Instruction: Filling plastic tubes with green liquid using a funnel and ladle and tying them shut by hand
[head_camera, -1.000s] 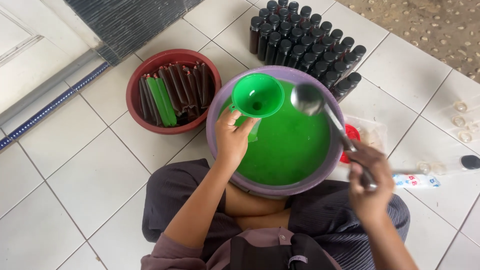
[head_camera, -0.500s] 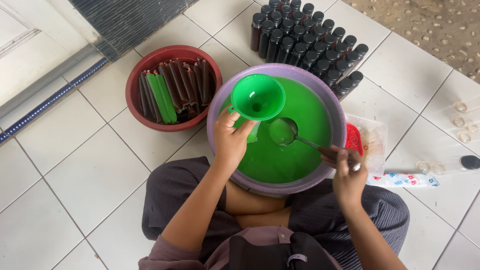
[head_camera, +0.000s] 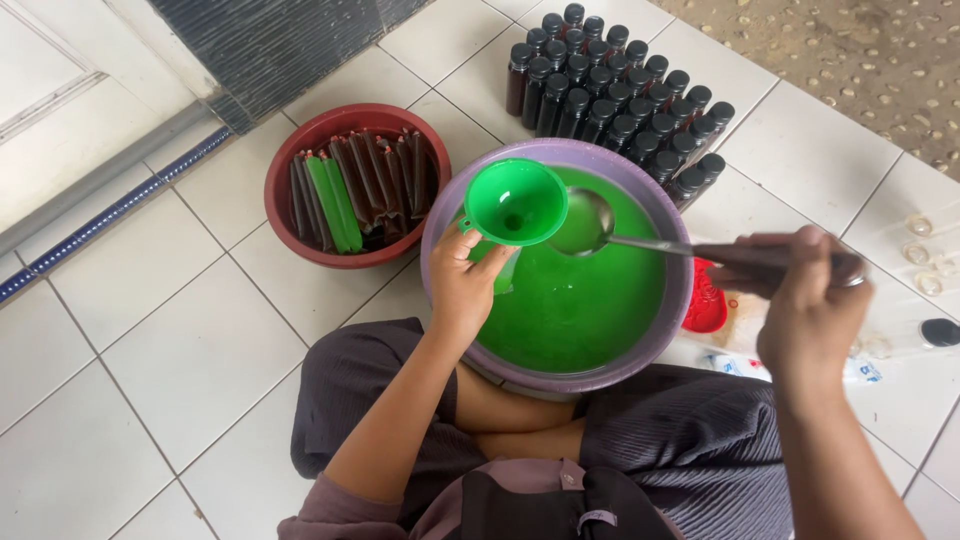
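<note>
The left hand (head_camera: 462, 285) is closed around the neck of a glossy green plastic funnel (head_camera: 514, 201), with what appears to be a thin plastic sleeve hanging beneath it, held upright over the near-left rim of the purple plastic basin (head_camera: 440, 215) so that spills fall back into the opaque green liquid (head_camera: 570, 295). The right hand (head_camera: 812, 300) is clenched on the dark handle of a metal ladle (head_camera: 585, 222), whose rounded bowl, holding green liquid, sits level just beside the funnel's mouth. On the white tiled floor (head_camera: 150, 310), a red bowl (head_camera: 290, 165) holds filled dark and green tube packs, and black-capped dark bottles (head_camera: 620, 90) stand massed behind the basin.
</note>
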